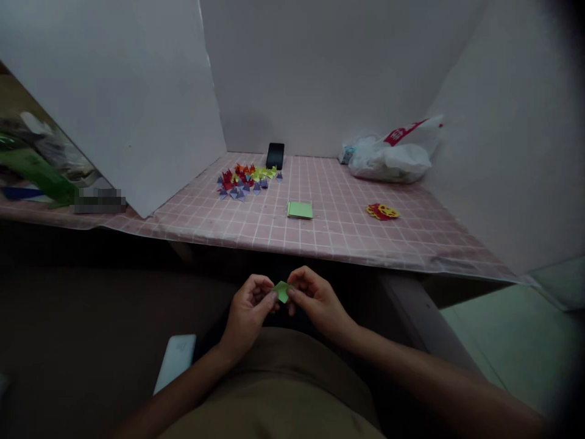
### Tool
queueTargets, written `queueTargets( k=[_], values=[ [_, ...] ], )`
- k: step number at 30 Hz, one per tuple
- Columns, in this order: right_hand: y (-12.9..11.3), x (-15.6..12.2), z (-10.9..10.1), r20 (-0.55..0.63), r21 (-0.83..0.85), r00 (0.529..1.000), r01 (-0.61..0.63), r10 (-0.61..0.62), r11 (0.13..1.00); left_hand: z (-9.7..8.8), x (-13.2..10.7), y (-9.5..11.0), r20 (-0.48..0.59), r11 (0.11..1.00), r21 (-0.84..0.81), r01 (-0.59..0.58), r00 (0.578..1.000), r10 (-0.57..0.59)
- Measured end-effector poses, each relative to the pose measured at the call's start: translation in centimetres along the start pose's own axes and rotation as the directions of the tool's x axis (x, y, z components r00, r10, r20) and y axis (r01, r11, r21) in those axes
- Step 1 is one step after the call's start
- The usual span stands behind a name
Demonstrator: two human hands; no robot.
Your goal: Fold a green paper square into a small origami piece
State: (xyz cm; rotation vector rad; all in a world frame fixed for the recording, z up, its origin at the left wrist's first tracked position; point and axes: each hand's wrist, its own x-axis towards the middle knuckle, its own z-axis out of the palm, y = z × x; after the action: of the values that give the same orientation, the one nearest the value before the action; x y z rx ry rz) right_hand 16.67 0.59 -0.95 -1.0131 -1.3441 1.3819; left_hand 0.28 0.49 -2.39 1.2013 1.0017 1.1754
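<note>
A small light green piece of folded paper [282,291] is held above my lap, just in front of the table edge. My left hand [249,308] pinches its left side between thumb and fingers. On the opposite side, my right hand [316,300] grips the paper the same way. Beyond my hands, a stack of square paper sheets [300,210], green on top, lies on the table. Farther back to the left sits a cluster of small folded paper pieces [242,182] in red, orange, yellow and purple.
The table [338,235] has a pink checked cover. At its back stands a dark phone [275,156]. A white plastic bag [388,160] and a red and yellow looped item [382,211] are on the right. White panels [150,91] enclose the table; a white device [176,360] lies beside me.
</note>
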Motion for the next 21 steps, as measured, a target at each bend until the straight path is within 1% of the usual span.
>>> queueTargets(
  k=[8,16,21],
  values=[
    [-0.04,0.05,0.14,0.004,0.023,1.0,-0.017,0.017,1.0,-0.04,0.13,-0.24,-0.021,1.0,-0.009,-0.017,1.0,0.017],
    [-0.28,0.05,-0.02,0.026,0.04,0.999,-0.043,0.042,0.998,-0.13,0.04,-0.13,-0.03,1.0,0.003,-0.004,1.0,0.004],
    [-0.21,0.05,-0.09,0.025,0.018,0.999,-0.039,0.038,0.999,-0.13,0.06,-0.11,-0.028,1.0,0.0,-0.003,1.0,0.003]
  ],
)
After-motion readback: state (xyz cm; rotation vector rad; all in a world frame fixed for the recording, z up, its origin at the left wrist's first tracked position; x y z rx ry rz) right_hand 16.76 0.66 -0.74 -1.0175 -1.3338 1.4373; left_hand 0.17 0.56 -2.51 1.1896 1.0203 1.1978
